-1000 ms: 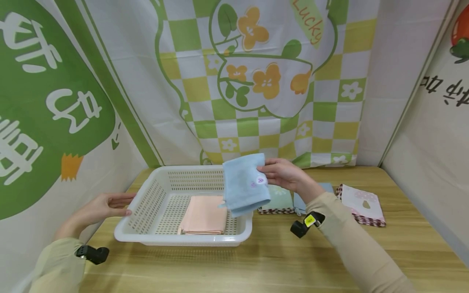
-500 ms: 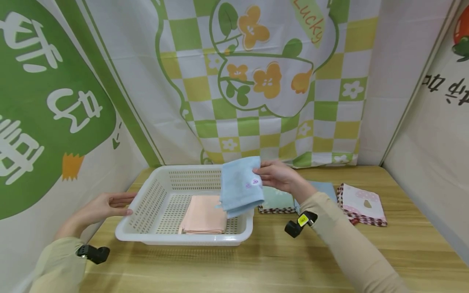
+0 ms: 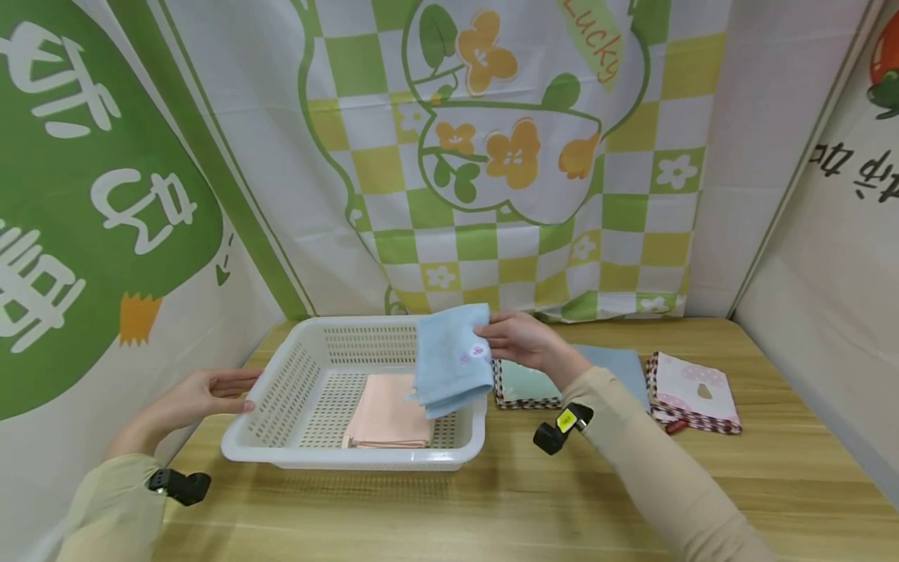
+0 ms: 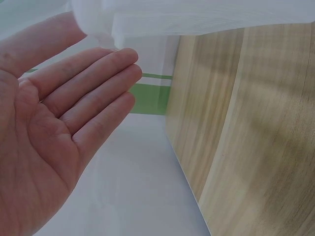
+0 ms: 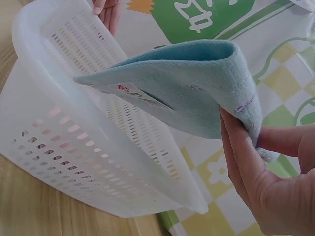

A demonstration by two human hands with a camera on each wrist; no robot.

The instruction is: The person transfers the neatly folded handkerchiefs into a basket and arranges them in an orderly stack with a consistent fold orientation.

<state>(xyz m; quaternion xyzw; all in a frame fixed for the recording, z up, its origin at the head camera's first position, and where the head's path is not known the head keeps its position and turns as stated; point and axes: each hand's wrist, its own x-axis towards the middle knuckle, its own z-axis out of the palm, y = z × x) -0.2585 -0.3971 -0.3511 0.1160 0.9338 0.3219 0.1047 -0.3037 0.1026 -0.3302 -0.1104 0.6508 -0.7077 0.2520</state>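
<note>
Here, the right hand (image 3: 518, 342) is pinching a blue towel (image 3: 451, 363) above the plastic basket (image 3: 354, 456), partly hiding the peach towel (image 3: 392, 417) inside; the straight-fingered left hand (image 3: 200, 396) is touching the rim (image 3: 241, 421). A sleeve (image 3: 653, 449) is partly blocking another blue cloth (image 3: 614, 365).

The right hand (image 3: 523, 339) and the folded light-blue towel (image 3: 452, 365) have shifted leftward and slightly downward, farther over the white perforated basket (image 3: 337, 455); the blue cloth (image 3: 618, 368) behind the right sleeve (image 3: 653, 460) is more exposed.
</note>
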